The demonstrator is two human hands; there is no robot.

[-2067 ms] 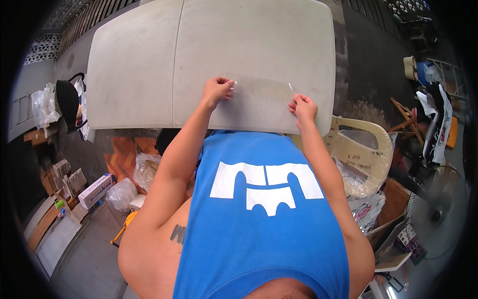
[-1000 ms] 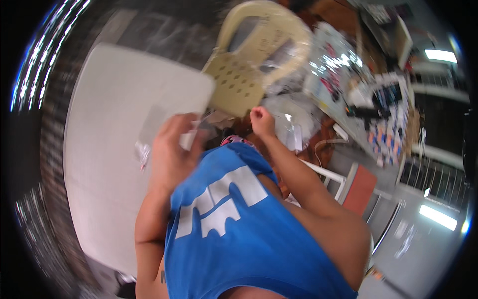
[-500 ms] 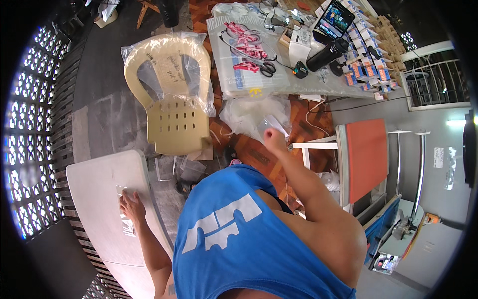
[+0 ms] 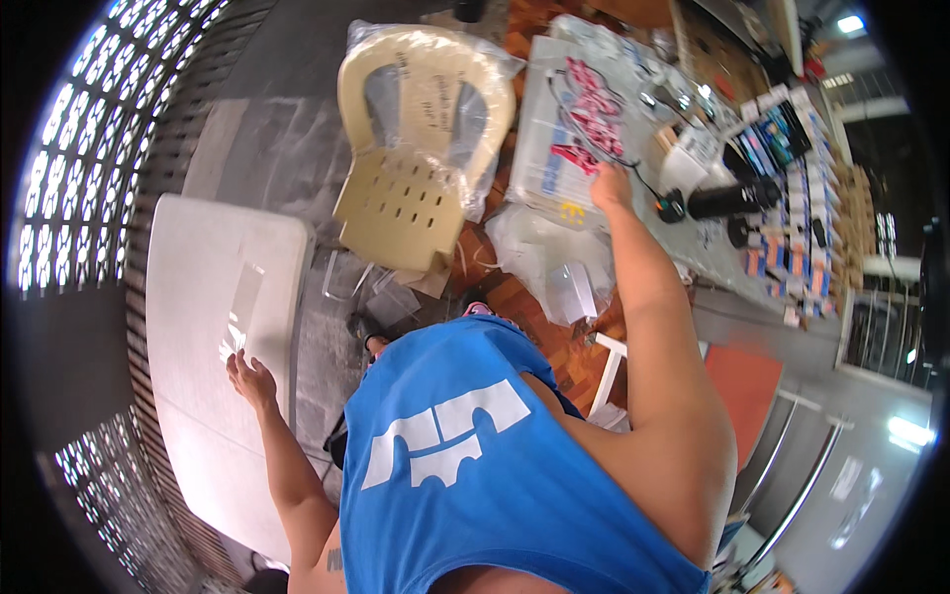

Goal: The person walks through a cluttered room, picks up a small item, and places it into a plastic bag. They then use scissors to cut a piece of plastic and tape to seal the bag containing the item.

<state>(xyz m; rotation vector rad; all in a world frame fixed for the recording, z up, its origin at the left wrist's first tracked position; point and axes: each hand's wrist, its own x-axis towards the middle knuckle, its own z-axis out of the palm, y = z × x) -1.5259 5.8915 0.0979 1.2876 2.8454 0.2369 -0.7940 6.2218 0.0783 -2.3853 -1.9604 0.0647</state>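
Note:
My left hand (image 4: 250, 378) rests on the white folding table (image 4: 213, 436), fingers apart. Its fingertips are at the near end of a clear plastic strip (image 4: 245, 297) that lies flat and catches the light. My right arm stretches far forward, and my right hand (image 4: 612, 186) is over the near edge of a plastic-wrapped stack (image 4: 539, 134). Its fingers are curled in, and what they hold, if anything, is hidden. Just beyond lie several pink-and-white packets (image 4: 592, 104) with a dark cord looped round them. No scissors show; the hand covers that spot.
A cream plastic chair (image 4: 406, 203) in clear wrap stands ahead. Right of my hand are a black bottle (image 4: 732, 200), a phone (image 4: 782, 139) and stacked small boxes (image 4: 792, 238). Crumpled clear plastic (image 4: 524, 252) hangs below the stack. An orange-red panel (image 4: 742, 396) is at the right.
My right hand has moved forward and up from beside the crumpled plastic to the wrapped stack, where scissors lay before. My left hand has slid nearer along the strip. The view has turned.

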